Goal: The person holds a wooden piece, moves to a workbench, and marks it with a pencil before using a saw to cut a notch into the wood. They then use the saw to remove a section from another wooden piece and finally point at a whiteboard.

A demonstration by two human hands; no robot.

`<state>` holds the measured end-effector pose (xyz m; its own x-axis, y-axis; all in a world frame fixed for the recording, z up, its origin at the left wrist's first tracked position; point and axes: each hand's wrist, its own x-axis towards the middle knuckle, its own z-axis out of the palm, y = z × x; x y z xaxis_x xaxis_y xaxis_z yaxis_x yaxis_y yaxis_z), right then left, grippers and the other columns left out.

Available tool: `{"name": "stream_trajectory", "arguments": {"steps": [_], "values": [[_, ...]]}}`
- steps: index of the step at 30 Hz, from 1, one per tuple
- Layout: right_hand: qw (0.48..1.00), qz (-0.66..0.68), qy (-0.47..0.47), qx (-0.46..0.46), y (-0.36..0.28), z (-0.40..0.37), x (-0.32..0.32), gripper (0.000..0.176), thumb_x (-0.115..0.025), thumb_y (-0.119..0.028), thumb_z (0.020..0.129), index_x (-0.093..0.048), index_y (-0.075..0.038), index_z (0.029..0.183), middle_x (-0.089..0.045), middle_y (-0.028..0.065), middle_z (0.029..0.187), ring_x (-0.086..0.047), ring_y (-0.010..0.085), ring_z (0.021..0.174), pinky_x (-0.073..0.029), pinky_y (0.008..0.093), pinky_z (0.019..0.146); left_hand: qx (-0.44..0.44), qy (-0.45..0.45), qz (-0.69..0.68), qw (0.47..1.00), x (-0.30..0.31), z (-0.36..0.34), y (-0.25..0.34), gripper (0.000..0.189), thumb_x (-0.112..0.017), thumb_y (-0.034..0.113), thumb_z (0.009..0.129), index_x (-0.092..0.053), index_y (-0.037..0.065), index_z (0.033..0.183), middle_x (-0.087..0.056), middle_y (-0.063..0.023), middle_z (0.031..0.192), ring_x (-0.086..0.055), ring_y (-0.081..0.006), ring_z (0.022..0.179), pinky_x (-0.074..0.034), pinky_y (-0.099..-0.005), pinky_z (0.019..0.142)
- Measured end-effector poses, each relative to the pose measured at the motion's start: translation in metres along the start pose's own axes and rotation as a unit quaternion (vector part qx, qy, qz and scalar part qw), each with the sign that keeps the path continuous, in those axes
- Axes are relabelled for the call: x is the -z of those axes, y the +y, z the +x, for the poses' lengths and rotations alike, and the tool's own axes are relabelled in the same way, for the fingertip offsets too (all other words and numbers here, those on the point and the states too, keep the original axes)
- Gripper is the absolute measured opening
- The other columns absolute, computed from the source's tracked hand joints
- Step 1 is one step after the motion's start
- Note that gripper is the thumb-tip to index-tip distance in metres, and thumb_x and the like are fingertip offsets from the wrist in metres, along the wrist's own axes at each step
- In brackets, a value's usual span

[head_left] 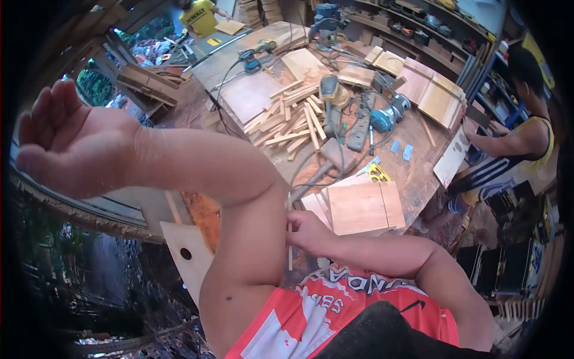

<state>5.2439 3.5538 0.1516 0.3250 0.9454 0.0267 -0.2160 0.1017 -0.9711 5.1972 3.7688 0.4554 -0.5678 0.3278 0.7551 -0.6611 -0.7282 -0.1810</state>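
My left hand (pixel 75 143) is raised at the far left, palm showing, with loosely bent fingers and nothing in it. Its forearm crosses above the workbench (pixel 412 185). Beside my left upper arm, my right hand (pixel 310 233) is closed on a thin pale strip (pixel 290 258) that stands roughly upright in view. The arm partly hides my right fingertips. Just beyond my right hand lie flat wooden panels (pixel 365 209), with a yellow tool (pixel 378 173) at their far edge.
Wood sticks (pixel 290 122), a yellow sander (pixel 333 91), a teal power tool (pixel 390 113) and cables lie on the bench. One person (pixel 520 140) is at the right, handling a white board (pixel 452 157). Another person (pixel 199 19) is at the far end. Shelves (pixel 412 39) line the back.
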Motion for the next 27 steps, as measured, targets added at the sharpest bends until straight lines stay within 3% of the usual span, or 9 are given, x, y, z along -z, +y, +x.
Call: {"name": "stream_trajectory", "arguments": {"steps": [4, 10, 13, 15, 17, 19, 20, 22, 27], "values": [[0.992, -0.089, 0.051, -0.074, -0.004, 0.016, -0.004, 0.015, -0.064, -0.013, 0.089, -0.066, 0.001, 0.096, -0.066, 0.0051, 0.085, -0.062, 0.0107, 0.073, -0.050, 0.0255, 0.064, -0.015, 0.027, 0.032, 0.999, 0.026, 0.014, 0.013, 0.051, -0.043, 0.046, 0.094, -0.051, -0.005, 0.094, -0.060, -0.0184, 0.076, -0.061, -0.0288, 0.063, -0.055, -0.0346, 0.064], [0.994, 0.108, -0.009, -0.019, 0.007, 0.018, -0.022, 0.020, -0.064, -0.014, 0.092, -0.064, 0.002, 0.104, -0.067, 0.0051, 0.086, -0.064, 0.0122, 0.073, -0.051, 0.0253, 0.069, -0.112, -0.056, -0.003, 0.992, 0.047, 0.044, 0.016, 0.029, -0.055, 0.027, 0.086, -0.064, 0.001, 0.093, -0.066, -0.0139, 0.085, -0.063, -0.0231, 0.066, -0.055, -0.0334, 0.061], [0.994, 0.079, -0.061, -0.038, -0.012, 0.002, 0.000, 0.020, -0.062, -0.012, 0.092, -0.064, 0.001, 0.107, -0.068, 0.0062, 0.088, -0.066, 0.0127, 0.077, -0.054, 0.0260, 0.069, -0.047, -0.064, 0.046, 0.996, 0.029, 0.009, 0.034, 0.034, -0.049, 0.038, 0.099, -0.055, 0.004, 0.102, -0.056, -0.0047, 0.079, -0.054, -0.0191, 0.072, -0.044, -0.0335, 0.071], [0.998, 0.045, -0.020, -0.024, -0.015, -0.008, 0.027, 0.020, -0.058, -0.010, 0.094, -0.063, -0.001, 0.111, -0.068, 0.0069, 0.091, -0.067, 0.0127, 0.076, -0.056, 0.0259, 0.064, 0.030, -0.130, 0.072, 0.988, 0.074, 0.000, -0.004, 0.034, -0.046, 0.032, 0.094, -0.059, 0.000, 0.093, -0.060, -0.0115, 0.080, -0.058, -0.0245, 0.073, -0.048, -0.0346, 0.072], [0.994, 0.003, 0.093, 0.054, -0.003, -0.025, 0.078, 0.024, -0.049, -0.004, 0.094, -0.062, -0.002, 0.115, -0.065, 0.0074, 0.094, -0.066, 0.0124, 0.074, -0.056, 0.0251, 0.063, 0.172, -0.309, 0.137, 0.925, 0.094, -0.085, -0.019, 0.030, -0.047, 0.021, 0.089, -0.064, -0.004, 0.090, -0.065, -0.0177, 0.087, -0.063, -0.0290, 0.079, -0.049, -0.0349, 0.077], [0.974, -0.088, 0.208, 0.028, -0.013, -0.066, 0.124, 0.050, -0.036, 0.008, 0.087, -0.056, -0.009, 0.129, -0.060, 0.0079, 0.100, -0.063, 0.0112, 0.071, -0.054, 0.0232, 0.062, 0.253, -0.532, 0.271, 0.761, 0.080, -0.204, 0.024, 0.023, -0.060, 0.010, 0.085, -0.065, 0.000, 0.105, -0.065, -0.0150, 0.099, -0.061, -0.0258, 0.092, -0.047, -0.0337, 0.086], [0.954, -0.159, 0.253, 0.006, -0.017, -0.088, 0.145, 0.056, -0.035, 0.009, 0.086, -0.052, -0.013, 0.135, -0.059, 0.0072, 0.100, -0.059, 0.0106, 0.065, -0.052, 0.0233, 0.062, 0.463, -0.564, 0.218, 0.648, 0.098, -0.263, 0.038, 0.028, -0.066, 0.010, 0.084, -0.063, 0.002, 0.110, -0.064, -0.0154, 0.104, -0.061, -0.0264, 0.098, -0.046, -0.0355, 0.089], [0.904, -0.242, 0.351, -0.026, 0.010, -0.126, 0.197, 0.060, -0.036, 0.009, 0.086, -0.048, -0.016, 0.139, -0.058, 0.0068, 0.098, -0.054, 0.0109, 0.067, -0.050, 0.0247, 0.062, 0.496, -0.660, 0.109, 0.553, 0.125, -0.354, 0.064, 0.043, -0.072, 0.016, 0.081, -0.058, 0.001, 0.119, -0.060, -0.0173, 0.115, -0.057, -0.0297, 0.111, -0.043, -0.0389, 0.097], [0.797, -0.402, 0.442, -0.094, 0.062, -0.204, 0.276, 0.060, -0.046, 0.003, 0.087, -0.043, -0.017, 0.144, -0.057, 0.0036, 0.090, -0.052, 0.0119, 0.075, -0.048, 0.0271, 0.070, 0.381, -0.696, 0.194, 0.577, 0.135, -0.463, 0.111, 0.055, -0.076, 0.038, 0.075, -0.061, 0.003, 0.114, -0.060, -0.0195, 0.115, -0.054, -0.0366, 0.110, -0.041, -0.0464, 0.096]]}}
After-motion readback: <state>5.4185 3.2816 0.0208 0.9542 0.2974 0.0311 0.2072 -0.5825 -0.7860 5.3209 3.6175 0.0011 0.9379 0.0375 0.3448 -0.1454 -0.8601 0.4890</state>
